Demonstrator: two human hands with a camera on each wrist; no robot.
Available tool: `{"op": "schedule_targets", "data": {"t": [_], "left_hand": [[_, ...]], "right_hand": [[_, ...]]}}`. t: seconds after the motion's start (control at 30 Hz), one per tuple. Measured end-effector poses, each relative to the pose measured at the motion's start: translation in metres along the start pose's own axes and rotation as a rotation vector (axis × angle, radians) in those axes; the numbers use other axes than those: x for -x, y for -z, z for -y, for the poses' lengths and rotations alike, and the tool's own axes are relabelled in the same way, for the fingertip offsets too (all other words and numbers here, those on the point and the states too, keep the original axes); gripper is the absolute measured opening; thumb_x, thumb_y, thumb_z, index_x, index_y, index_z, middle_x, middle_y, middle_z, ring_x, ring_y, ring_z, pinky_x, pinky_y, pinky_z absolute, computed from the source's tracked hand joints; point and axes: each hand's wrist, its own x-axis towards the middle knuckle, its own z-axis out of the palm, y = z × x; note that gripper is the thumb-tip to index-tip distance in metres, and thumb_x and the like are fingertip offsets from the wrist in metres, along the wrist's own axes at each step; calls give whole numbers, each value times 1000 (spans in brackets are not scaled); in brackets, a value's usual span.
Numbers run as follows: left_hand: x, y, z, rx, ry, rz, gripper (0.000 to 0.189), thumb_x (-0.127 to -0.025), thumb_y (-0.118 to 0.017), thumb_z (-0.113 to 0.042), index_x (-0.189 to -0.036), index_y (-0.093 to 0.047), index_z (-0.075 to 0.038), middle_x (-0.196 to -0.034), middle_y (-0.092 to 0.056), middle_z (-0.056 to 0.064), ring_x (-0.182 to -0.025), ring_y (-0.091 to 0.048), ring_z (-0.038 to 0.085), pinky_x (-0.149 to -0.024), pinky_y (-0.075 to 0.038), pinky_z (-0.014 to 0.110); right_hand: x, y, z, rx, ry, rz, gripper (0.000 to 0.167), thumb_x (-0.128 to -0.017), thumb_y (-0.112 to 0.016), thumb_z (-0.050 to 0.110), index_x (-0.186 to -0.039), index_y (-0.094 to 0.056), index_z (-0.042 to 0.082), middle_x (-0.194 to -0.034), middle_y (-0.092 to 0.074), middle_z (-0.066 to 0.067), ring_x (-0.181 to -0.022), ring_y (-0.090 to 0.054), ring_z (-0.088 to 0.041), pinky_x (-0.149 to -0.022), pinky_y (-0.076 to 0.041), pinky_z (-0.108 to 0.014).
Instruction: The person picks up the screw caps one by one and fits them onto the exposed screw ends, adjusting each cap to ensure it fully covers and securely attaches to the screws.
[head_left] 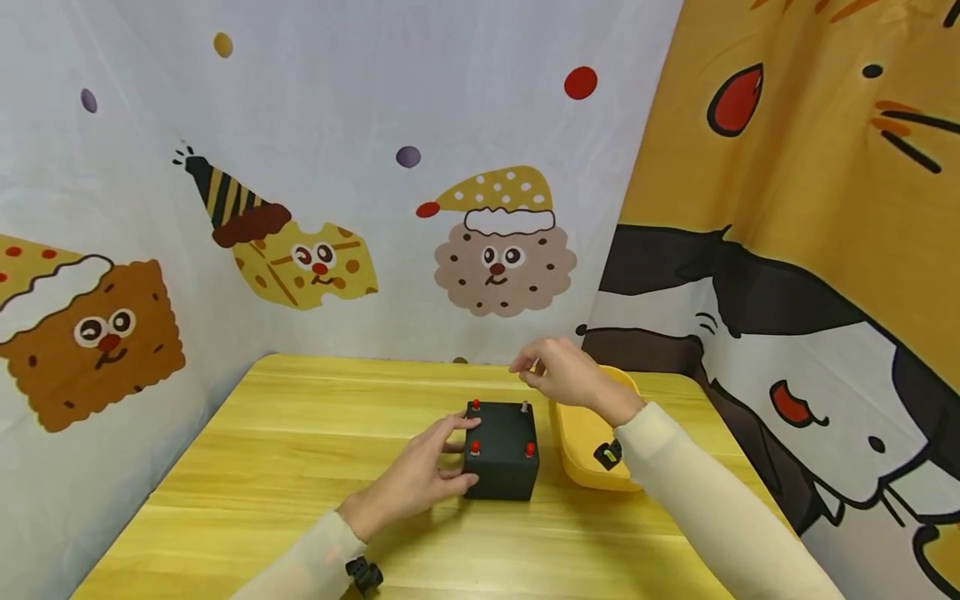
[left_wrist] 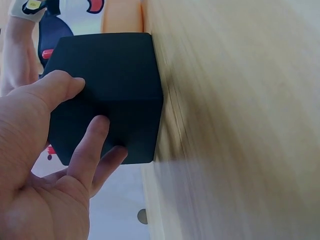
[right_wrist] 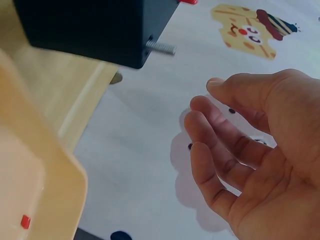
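Note:
A black box (head_left: 501, 427) stands on the table, with a red cap at three of its top corners, one being the near-right cap (head_left: 530, 450). Bare metal thread shows on the bolt (right_wrist: 161, 48) at the far-right corner. My left hand (head_left: 416, 475) holds the box from its left side, thumb on the near part and index finger over the top edge. Above the tray's far left side hovers my right hand (head_left: 566, 375), fingers loosely bent. Nothing shows between them in the right wrist view, and they are apart from the bolt.
A yellow tray (head_left: 592, 481) stands close to the right of the box; a small red piece (right_wrist: 25, 221) lies inside it. The wooden table (head_left: 300, 450) meets cartoon-printed curtains (head_left: 337, 108) at the back and right.

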Motion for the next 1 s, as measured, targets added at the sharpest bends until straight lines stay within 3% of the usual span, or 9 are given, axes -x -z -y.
{"op": "schedule_targets", "data": {"t": [0.4,0.67,1.0], "left_hand": [[0,3,-3,-15,9,6,77,-108,-87,-16,-173,-48,-29,-189,-35,19,-143,-74,46,-99,-73,29],[1,2,-1,-9,12,13,77,-107,-88,-16,-172,-49,-30,-188,-35,18,-143,-73,46,-99,-73,29],[1,2,-1,16,5,17,76,-108,-87,-16,-173,-48,-29,-189,-34,19,-144,-72,47,-100,-73,30]], "right_hand": [[9,2,-37,-10,-78,-30,14,-108,-83,9,-113,-93,18,-104,-87,1,-86,-78,-13,-78,-71,-39],[18,-7,-58,5,-152,-44,14,-109,-81,11,-114,-92,18,-106,-89,-1,-95,-82,-19,-86,-73,-46],[26,-13,-82,19,-214,-29,14,-107,-81,6,-116,-91,9,-105,-88,-5,-95,-81,-22,-86,-72,-47]]}}
